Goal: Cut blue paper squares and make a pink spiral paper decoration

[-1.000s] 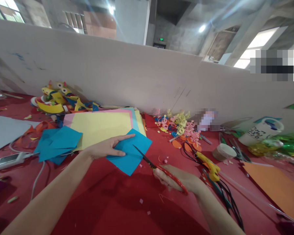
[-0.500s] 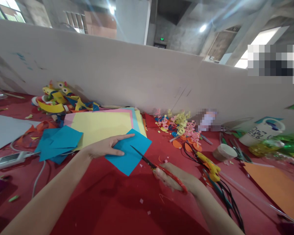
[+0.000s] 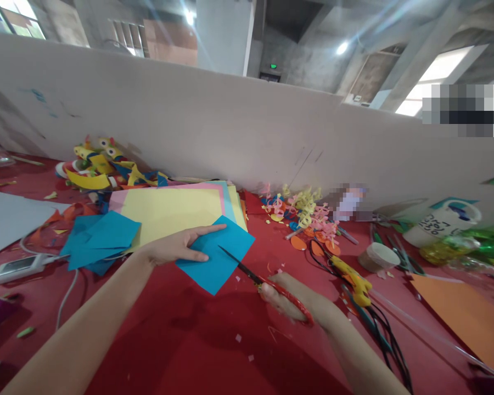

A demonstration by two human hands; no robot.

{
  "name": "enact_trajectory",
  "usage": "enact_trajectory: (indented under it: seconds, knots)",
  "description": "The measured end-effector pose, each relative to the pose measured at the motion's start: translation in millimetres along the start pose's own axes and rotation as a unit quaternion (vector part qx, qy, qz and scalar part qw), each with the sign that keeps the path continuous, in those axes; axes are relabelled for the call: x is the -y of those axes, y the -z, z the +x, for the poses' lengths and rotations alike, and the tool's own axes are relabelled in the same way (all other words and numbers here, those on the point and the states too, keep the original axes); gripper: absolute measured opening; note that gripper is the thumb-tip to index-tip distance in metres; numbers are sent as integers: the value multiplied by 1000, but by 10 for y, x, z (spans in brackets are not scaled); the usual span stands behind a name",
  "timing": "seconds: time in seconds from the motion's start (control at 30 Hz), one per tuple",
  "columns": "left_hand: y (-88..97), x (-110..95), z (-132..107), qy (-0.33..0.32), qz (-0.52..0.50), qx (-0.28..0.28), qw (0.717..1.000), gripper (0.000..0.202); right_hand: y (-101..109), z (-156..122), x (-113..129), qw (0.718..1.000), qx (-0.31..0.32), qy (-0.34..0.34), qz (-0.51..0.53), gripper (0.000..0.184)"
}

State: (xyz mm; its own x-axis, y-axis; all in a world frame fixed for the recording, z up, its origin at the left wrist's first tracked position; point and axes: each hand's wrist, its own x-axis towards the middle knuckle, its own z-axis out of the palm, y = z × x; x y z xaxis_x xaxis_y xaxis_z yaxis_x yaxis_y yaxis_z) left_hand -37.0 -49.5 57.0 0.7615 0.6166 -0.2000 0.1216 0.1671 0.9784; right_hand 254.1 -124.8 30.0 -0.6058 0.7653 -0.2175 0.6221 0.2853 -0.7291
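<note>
Head view: a blue paper square (image 3: 214,274) held in one hand, scissors (image 3: 249,271) in the other, above a red table (image 3: 206,351).
The left hand (image 3: 170,248) grips the square from its left side, thumb and forefinger showing on the upper face, the other fingers hidden. The right hand (image 3: 288,296), to the square's right, is closed around the scissors' red handles; a dark blade lies across the square's face, and whether the other runs beneath cannot be told. More blue sheets (image 3: 113,233) lie left of the square, a yellow sheet (image 3: 173,203) just beyond it, curled pink and yellow paper pieces (image 3: 307,211) beyond and to its right, and a yellow glue gun (image 3: 356,282) farther right of it.
</note>
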Motion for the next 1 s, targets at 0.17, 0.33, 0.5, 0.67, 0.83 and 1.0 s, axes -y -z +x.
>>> enact_trajectory:
  seconds: [0.17, 0.33, 0.5, 0.67, 0.83, 1.0]
  knots:
    - [-1, -8, -12, -2, 0, -10, 1000, 79, -19, 29, -27, 1000, -3, 12, 24, 61]
    - [-5, -12, -6, 3, 10, -18, 1000, 79, 6, -38, 41, 999, 11, -12, 34, 60]
    - [-32, 2, 26, 2, -4, 8, 1000, 81, 61, -134, 218, 999, 33, 8, 41, 62]
    - [-102, -17, 65, -3, 50, 20, 999, 80, 70, -152, 246, 999, 18, 30, 5, 61]
    - [-167, -50, 74, -5, 117, 12, 993, 82, 70, -152, 239, 999, 22, 44, 5, 58]
    - [-185, -85, 53, -21, 187, -11, 982, 82, 66, -147, 240, 999, 18, 43, 4, 58]
